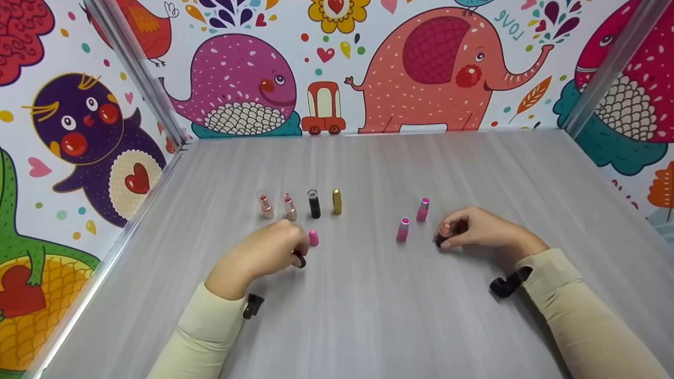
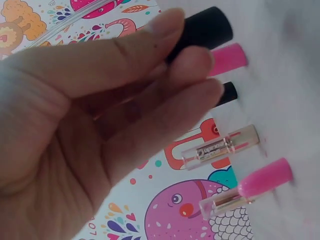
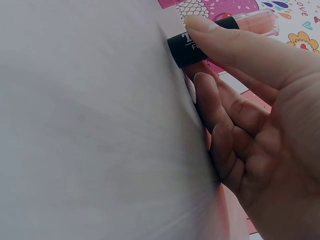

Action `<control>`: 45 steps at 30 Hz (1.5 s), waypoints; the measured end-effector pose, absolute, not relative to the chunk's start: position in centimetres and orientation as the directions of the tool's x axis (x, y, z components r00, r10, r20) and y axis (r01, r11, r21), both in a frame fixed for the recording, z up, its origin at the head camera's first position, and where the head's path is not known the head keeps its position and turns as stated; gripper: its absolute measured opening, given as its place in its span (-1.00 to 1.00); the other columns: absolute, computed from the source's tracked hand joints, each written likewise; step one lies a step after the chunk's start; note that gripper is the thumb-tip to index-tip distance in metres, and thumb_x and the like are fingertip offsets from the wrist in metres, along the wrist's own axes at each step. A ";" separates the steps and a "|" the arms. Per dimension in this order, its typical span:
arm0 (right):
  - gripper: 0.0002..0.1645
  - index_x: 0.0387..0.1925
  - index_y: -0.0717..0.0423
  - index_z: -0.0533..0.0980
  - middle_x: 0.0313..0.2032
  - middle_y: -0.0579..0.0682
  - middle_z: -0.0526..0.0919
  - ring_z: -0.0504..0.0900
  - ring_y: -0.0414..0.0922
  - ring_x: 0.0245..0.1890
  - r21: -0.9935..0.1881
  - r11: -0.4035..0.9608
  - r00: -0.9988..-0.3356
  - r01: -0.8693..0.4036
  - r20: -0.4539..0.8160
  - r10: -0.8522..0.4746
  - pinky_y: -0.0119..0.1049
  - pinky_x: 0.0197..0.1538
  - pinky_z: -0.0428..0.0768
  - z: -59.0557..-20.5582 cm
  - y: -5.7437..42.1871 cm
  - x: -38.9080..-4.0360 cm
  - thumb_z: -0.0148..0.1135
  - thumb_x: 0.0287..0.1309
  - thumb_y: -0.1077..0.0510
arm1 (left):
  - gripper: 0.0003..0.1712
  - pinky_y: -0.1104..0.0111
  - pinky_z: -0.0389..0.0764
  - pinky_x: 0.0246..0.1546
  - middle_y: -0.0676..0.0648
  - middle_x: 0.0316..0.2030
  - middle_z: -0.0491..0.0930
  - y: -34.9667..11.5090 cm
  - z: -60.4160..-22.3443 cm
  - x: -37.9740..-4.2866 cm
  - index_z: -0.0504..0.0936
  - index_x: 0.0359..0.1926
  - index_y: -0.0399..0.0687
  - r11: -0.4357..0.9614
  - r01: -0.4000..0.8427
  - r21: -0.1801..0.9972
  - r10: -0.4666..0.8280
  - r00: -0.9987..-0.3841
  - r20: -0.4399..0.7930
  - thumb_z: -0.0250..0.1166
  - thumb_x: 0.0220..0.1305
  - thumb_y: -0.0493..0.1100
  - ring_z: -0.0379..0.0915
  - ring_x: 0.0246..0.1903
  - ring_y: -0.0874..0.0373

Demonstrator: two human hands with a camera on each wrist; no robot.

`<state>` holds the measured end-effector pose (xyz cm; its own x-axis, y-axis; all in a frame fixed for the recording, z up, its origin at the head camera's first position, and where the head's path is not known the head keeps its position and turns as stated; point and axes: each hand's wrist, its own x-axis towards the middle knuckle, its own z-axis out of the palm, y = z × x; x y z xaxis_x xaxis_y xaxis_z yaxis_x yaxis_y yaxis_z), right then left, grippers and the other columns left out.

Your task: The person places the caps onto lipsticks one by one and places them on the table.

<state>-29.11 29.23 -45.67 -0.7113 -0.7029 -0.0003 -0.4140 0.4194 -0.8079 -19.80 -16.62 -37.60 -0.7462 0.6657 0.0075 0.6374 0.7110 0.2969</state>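
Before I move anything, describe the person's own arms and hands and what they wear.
The left sleeve and right sleeve are plain pale yellow, each ending in a broad cuff. A small black device sits at each wrist, one on the left, one on the right. The left hand and right hand are ungloved. No cables show.

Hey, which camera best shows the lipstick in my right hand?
The right wrist view: the lipstick looks largest, showing its black end, white lettering and peach end, though your right hand covers some. The head view shows it small and partly hidden; the left wrist view doesn't show it.
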 end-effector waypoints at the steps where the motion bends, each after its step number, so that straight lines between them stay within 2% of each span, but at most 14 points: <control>1: -0.84 -0.27 0.13 0.67 -0.24 0.00 0.73 0.56 -0.31 -0.28 -0.808 0.418 -0.712 -0.415 0.003 -0.703 -0.47 -0.23 0.55 -45.7 29.2 -29.1 0.56 0.23 0.22 | -0.78 0.33 0.65 -0.32 0.01 -0.45 0.68 -16.6 -37.6 -19.8 0.73 -0.47 -0.16 0.702 0.651 0.290 0.674 -0.738 0.024 0.61 0.02 -0.47 0.57 -0.42 0.19; 9: -0.84 -0.28 0.11 0.67 -0.25 -0.06 0.71 0.55 -0.29 -0.29 -0.798 0.434 -0.717 -0.418 -0.004 -0.697 -0.46 -0.23 0.54 -45.8 29.2 -29.2 0.56 0.23 0.21 | -0.81 0.28 0.72 -0.23 -0.06 -0.41 0.72 -16.4 -37.6 -20.0 0.74 -0.39 -0.21 0.628 0.734 0.260 0.727 -0.672 0.141 0.60 0.08 -0.46 0.67 -0.35 0.09; 26: -0.84 -0.28 0.11 0.66 -0.27 -0.06 0.67 0.55 -0.27 -0.29 -0.800 0.436 -0.714 -0.413 -0.013 -0.700 -0.45 -0.23 0.54 -45.7 29.2 -29.1 0.55 0.25 0.21 | -0.82 0.29 0.73 -0.14 -0.03 -0.31 0.73 -15.5 -37.4 -19.7 0.79 -0.29 -0.17 0.566 0.780 0.268 0.729 -0.625 0.279 0.51 0.20 -0.50 0.70 -0.24 0.08; 32: -0.79 -0.26 0.23 0.64 -0.28 -0.17 0.67 0.55 -0.29 -0.30 -0.806 0.443 -0.728 -0.393 -0.021 -0.685 -0.46 -0.24 0.54 -45.8 29.3 -29.1 0.56 0.23 0.22 | -0.83 0.31 0.72 -0.15 -0.03 -0.31 0.71 -15.3 -37.5 -19.8 0.77 -0.29 -0.17 0.534 0.800 0.273 0.716 -0.600 0.357 0.52 0.20 -0.48 0.70 -0.25 0.11; 34: -0.78 -0.25 0.26 0.64 -0.28 -0.20 0.67 0.55 -0.29 -0.30 -0.804 0.447 -0.731 -0.391 -0.023 -0.681 -0.47 -0.24 0.53 -45.7 29.3 -29.1 0.56 0.23 0.22 | -0.84 0.31 0.73 -0.15 -0.03 -0.30 0.71 -15.2 -37.5 -19.7 0.77 -0.28 -0.17 0.530 0.800 0.282 0.711 -0.600 0.367 0.52 0.21 -0.47 0.70 -0.24 0.11; 41: -0.84 -0.25 0.12 0.67 -0.26 -0.09 0.71 0.55 -0.28 -0.29 -0.800 0.445 -0.725 -0.404 -0.017 -0.688 -0.46 -0.23 0.54 -45.8 29.3 -29.1 0.55 0.25 0.20 | -0.85 0.30 0.72 -0.15 -0.01 -0.29 0.72 -14.7 -37.9 -19.8 0.78 -0.28 -0.14 0.530 0.794 0.298 0.713 -0.607 0.351 0.51 0.24 -0.45 0.70 -0.25 0.11; 45: -0.85 -0.23 0.13 0.67 -0.28 -0.09 0.69 0.54 -0.28 -0.28 -0.808 0.436 -0.725 -0.396 -0.016 -0.688 -0.46 -0.22 0.53 -45.8 29.2 -29.1 0.54 0.26 0.21 | -0.86 0.31 0.72 -0.16 -0.02 -0.30 0.73 -14.6 -38.1 -19.8 0.78 -0.29 -0.15 0.522 0.792 0.316 0.713 -0.608 0.347 0.51 0.24 -0.44 0.71 -0.25 0.12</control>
<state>-29.09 29.25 -45.77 -0.7252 -0.6883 -0.0158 -0.3965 0.4362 -0.8078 -19.76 -14.63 -38.13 -0.6085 0.7135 0.3475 0.7924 0.5218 0.3160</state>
